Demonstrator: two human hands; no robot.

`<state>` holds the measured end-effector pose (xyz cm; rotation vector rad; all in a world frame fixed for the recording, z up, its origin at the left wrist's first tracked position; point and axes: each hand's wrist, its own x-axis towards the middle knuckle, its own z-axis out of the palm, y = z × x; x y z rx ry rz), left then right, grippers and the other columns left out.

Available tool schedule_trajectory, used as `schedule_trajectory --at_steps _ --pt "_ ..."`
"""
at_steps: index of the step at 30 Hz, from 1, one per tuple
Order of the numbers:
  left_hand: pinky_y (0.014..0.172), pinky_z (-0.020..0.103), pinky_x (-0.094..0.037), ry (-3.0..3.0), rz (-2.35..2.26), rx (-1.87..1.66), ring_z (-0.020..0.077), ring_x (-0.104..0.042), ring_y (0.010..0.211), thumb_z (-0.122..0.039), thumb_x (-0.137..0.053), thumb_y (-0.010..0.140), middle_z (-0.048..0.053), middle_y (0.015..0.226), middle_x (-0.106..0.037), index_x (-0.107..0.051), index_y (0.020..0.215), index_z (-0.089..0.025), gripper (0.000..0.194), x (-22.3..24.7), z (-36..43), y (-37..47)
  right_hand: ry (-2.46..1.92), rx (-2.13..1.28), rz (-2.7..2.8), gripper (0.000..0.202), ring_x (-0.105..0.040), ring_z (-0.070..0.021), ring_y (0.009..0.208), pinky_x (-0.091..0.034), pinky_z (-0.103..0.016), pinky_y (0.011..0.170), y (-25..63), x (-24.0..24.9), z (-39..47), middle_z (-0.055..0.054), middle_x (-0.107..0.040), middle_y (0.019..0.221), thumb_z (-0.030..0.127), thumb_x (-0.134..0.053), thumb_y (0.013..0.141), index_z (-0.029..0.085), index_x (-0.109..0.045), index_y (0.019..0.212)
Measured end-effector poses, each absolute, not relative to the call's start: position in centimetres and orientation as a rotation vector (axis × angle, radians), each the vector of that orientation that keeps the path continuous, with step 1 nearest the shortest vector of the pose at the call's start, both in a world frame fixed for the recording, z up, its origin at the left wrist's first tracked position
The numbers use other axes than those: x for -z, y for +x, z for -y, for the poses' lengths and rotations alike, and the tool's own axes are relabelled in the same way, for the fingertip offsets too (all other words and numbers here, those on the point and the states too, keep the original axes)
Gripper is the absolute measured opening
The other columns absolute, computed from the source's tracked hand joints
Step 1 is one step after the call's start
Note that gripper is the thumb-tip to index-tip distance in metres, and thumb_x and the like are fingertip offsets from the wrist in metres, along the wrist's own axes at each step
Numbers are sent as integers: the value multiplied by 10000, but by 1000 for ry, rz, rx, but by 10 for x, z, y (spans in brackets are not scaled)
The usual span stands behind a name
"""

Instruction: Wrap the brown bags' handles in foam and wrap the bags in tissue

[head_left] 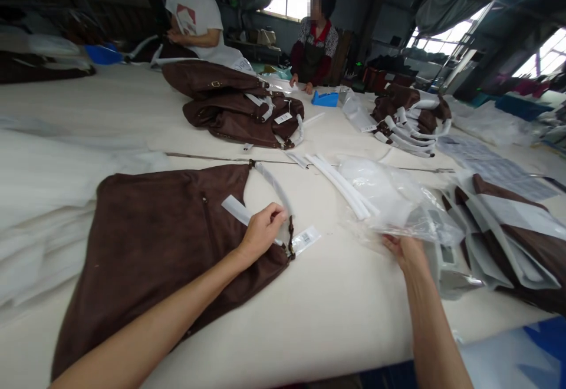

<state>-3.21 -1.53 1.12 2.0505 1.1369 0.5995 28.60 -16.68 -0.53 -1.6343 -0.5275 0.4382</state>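
A dark brown leather handbag (154, 236) lies flat on the white-covered table, its strap end to the right. My left hand (265, 224) is over that end, fingers curled closed beside the strap wrapped in white film (274, 185). Whatever those fingers hold is hidden. A white strip (236, 208) runs from the bag toward the hand. Below it, a tag in a clear sleeve (306, 240) lies by the strap's buckle. To the right, my right hand (407, 250) has its fingers closed at the near edge of a clear plastic bag (375, 183); the fingertips are partly hidden.
White foam strips (338, 185) lie by the plastic bag. Brown folded pieces with white sheets (508, 236) stand at right. More brown handbags (247, 112) and wrapped straps (411, 124) are farther back, near a blue tape dispenser (325, 99). Two people are across the table.
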Motion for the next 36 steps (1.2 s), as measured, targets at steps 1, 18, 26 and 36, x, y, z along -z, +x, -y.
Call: schedule_trajectory --at_steps 1,18,26,36 --pt "778 290 -477 2057 -1159 -564 185 -622 806 -442 -304 936 32 856 -654 -531 887 -219 323 -10 16 -34 -1590 -474 449 239 -660 -163 720 -610 -360 660 279 8 177 -24 -668 851 347 -730 812 150 -618 889" --pt "699 299 -443 1905 -1024 -274 201 -632 699 -441 -487 848 12 710 -667 -503 731 -225 246 -14 39 -35 -1291 -648 -28 401 -659 -161 773 -580 -273 716 198 -20 254 -8 -706 894 366 -871 640 205 -653 936" --pt "594 243 -459 1451 -961 -450 157 -607 663 -531 -625 799 38 841 -690 -609 927 -176 377 -26 55 -53 -1045 -787 253 351 -651 -183 830 -533 -315 782 134 7 120 35 -672 808 428 -777 705 225 -554 885" --pt "622 206 -447 1320 -963 -555 137 -587 693 -474 -725 772 12 793 -671 -685 918 -171 339 -31 51 -63 -1017 -927 220 376 -634 -205 737 -486 -312 683 110 30 104 -1 -713 792 449 -778 659 201 -627 898"
